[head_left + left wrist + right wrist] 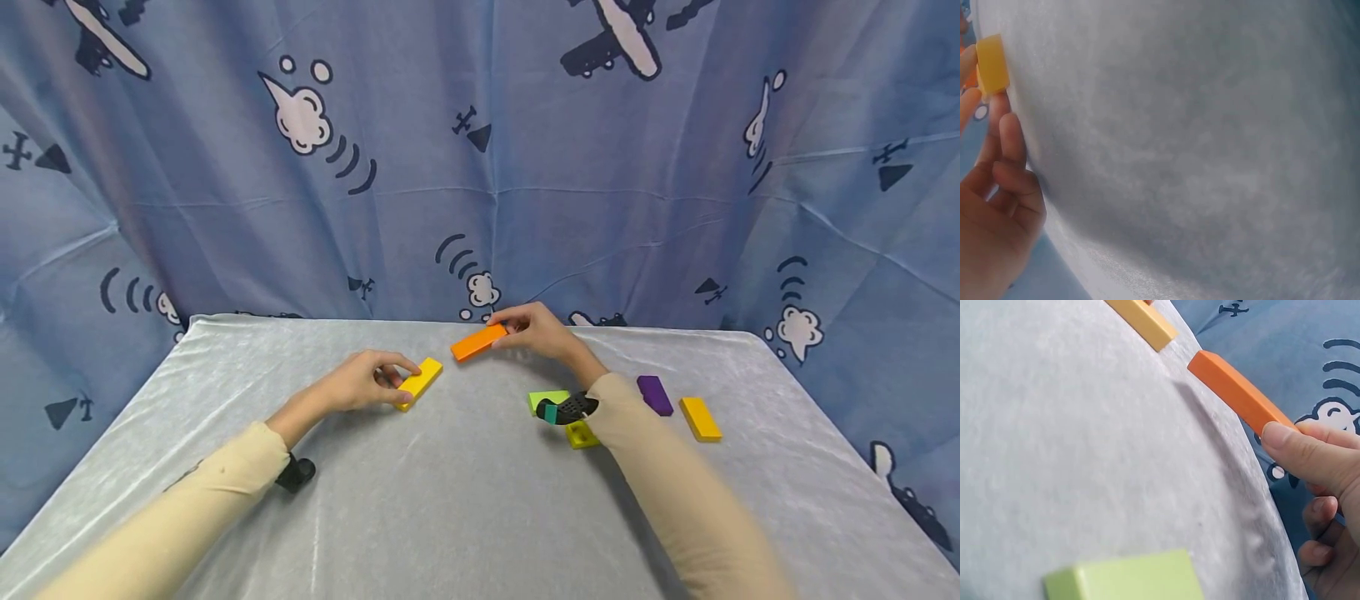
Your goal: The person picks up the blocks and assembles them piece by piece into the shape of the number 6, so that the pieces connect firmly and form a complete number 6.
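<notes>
A table under a pale grey cloth stands before a blue curtain printed with planes and clouds. The left hand pinches a yellow block lying on the cloth. The right hand grips an orange block by one end, lifted just above the table's far edge.

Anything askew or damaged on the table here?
Nothing stands out. The flat rectangular blocks look whole; the right hand holds the orange rectangular block lifted off the grey velvety table cover, and the left hand grips the yellow rectangular block. The other blocks lie flat, scattered.
</notes>
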{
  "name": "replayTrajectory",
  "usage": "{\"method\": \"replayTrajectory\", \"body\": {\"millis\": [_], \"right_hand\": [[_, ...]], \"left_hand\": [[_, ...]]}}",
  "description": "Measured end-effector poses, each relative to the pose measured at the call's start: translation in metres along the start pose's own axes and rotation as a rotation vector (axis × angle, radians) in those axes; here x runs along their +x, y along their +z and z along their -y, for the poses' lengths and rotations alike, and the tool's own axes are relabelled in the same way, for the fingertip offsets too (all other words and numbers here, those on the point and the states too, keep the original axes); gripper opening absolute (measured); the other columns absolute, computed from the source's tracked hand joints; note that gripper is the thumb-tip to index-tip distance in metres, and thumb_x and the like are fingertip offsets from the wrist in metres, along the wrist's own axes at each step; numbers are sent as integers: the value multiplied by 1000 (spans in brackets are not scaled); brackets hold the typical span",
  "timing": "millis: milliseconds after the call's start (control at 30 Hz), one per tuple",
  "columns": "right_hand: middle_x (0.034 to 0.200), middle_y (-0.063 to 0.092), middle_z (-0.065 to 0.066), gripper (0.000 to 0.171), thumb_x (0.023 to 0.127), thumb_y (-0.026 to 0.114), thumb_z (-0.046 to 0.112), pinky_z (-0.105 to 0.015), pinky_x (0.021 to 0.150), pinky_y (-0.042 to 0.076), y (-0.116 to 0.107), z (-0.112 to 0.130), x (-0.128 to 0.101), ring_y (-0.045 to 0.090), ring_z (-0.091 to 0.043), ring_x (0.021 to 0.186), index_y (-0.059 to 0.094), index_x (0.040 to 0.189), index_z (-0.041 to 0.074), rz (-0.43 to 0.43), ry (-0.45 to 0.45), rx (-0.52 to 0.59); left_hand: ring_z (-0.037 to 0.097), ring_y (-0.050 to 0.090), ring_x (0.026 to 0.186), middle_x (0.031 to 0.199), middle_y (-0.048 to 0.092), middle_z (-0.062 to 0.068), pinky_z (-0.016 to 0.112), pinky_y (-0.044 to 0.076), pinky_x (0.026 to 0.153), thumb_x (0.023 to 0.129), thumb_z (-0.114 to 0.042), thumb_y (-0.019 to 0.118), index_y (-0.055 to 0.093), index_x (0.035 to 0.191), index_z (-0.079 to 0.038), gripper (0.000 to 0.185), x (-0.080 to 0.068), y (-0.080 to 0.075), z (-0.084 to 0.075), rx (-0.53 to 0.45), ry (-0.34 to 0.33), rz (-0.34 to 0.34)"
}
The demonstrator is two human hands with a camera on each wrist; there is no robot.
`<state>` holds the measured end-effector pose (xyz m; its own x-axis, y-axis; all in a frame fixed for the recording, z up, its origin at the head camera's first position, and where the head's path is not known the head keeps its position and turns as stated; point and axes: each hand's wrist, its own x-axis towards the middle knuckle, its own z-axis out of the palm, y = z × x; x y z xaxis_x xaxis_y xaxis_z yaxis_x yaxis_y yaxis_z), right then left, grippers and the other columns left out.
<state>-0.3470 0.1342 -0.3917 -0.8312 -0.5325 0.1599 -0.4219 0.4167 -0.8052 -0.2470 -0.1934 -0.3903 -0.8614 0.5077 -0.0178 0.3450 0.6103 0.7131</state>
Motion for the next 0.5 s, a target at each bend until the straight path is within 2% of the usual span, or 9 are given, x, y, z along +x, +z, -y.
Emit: {"method": "replayTrajectory", "body": {"millis": [500], "right_hand": [[78, 50, -5, 30, 83, 85, 5, -28, 58, 31, 13, 5, 10, 44, -21, 70, 76, 112, 3, -10, 42, 12]], "left_hand": [[17, 61, 77, 94, 68, 2, 33, 50, 70, 88, -16, 82, 71, 124, -8, 39, 0, -1, -1, -6, -10, 3]]}}
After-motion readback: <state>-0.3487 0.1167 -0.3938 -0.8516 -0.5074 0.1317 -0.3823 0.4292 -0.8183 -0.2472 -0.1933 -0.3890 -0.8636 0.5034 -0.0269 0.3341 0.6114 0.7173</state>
